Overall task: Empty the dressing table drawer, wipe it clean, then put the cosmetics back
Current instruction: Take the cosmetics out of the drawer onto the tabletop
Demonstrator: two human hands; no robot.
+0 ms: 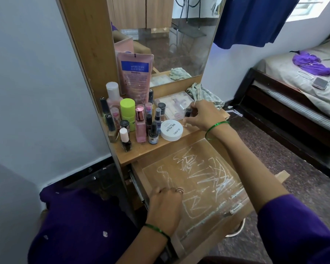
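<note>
Drawer (198, 187) stands pulled out below you, bare but streaked white; your left hand (165, 204) rests curled on its floor, holding nothing I can see. Farther, your right hand (202, 115) pinches a small dark bottle (187, 112) over the shelf (141, 151); a careless sweep could topple the crowded cosmetics (133, 119).

Purple sleeves; green bangle each wrist; ring on left hand (165, 203).
</note>
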